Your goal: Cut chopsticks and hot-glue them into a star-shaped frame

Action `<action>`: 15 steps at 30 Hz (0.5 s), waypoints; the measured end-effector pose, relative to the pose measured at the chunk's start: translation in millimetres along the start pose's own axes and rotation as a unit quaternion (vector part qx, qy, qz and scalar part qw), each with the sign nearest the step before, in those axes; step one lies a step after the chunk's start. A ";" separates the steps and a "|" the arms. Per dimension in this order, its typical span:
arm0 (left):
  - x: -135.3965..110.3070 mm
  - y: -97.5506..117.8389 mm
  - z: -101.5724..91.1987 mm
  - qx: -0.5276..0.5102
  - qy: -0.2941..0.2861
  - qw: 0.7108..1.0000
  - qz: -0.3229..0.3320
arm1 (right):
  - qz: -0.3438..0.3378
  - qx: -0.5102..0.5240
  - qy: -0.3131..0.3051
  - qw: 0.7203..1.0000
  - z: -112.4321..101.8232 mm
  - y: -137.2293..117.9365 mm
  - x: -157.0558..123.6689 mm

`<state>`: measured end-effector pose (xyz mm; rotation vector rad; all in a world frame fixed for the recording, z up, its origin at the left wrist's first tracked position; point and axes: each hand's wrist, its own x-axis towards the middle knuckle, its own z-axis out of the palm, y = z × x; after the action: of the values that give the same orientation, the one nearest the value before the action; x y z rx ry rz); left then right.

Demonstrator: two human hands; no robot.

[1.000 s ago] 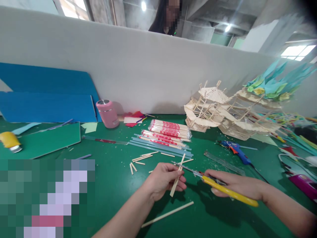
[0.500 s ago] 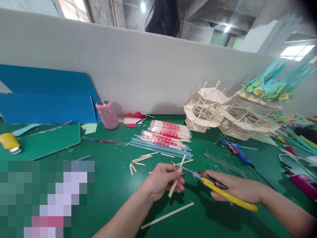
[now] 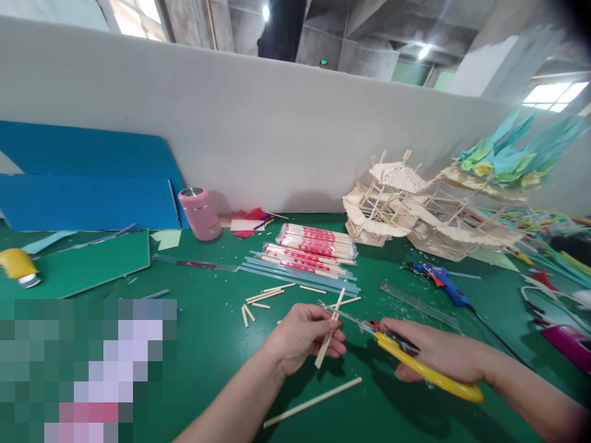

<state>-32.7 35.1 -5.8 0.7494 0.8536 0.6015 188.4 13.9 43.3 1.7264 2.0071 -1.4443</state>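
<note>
Head view: the left hand [image 3: 310, 339] pinches a pair of wooden sticks [image 3: 326, 345] over the desk [image 3: 207, 369], and the right hand [image 3: 441, 355] is wrapped round a yellow-handled cutter [image 3: 415, 365], its blades [image 3: 353, 319] lying across the sticks, just beside the left fingers. Were the pinch to loosen, the sticks could twist and the blades slip onto those fingers; a hard squeeze might split the wood. A loose stick [image 3: 313, 403] lies nearer the wearer; short pieces [image 3: 265, 296] and packs of sticks [image 3: 318, 237] lie beyond. A clear strip [image 3: 418, 306] and a glue gun [image 3: 446, 284] lie past the right hand; the gun's cord [image 3: 484, 322] runs near that wrist and could snag it. A wooden model [image 3: 388, 206] stands farther back.
</note>
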 end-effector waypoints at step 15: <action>1.9 1.6 -1.2 0.163 0.021 0.986 0.021 | -0.045 0.044 0.091 0.994 34.5 3.9 6.0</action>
<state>-32.9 37.8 -5.9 1.0572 0.9899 0.5208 173.6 -6.7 18.8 1.8887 2.1678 -1.4717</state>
